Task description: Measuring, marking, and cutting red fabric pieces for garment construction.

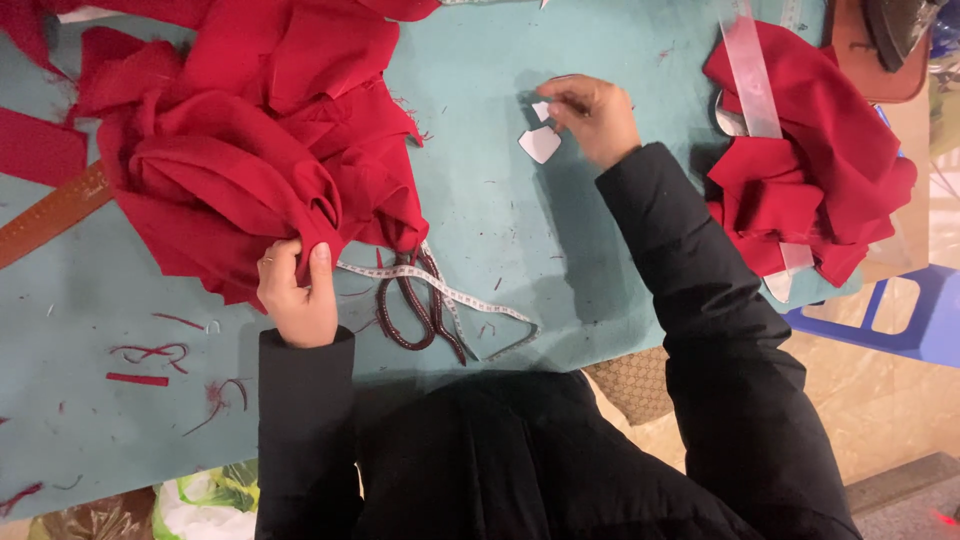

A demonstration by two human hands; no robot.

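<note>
From the head camera I look down on a teal table (pixel 560 250), with bare surface open between two heaps of cloth. The table's right edge ends beside a blue stool (pixel 915 315). My left hand (pixel 297 295) pinches a fold of the big red fabric pile (pixel 250 140). My right hand (pixel 597 118) nips a small white chalk piece (pixel 541 110), a larger white piece (pixel 540 144) just below. A measuring tape (pixel 440 290) lies near my left hand.

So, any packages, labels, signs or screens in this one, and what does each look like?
Plastic bag: bottom edge, left of the person, crumpled, white and green.
Brownish bag: bottom left corner, crinkled, translucent.
White tags: on the teal table, by the right hand; small, flat.
No signs or screens.
</note>
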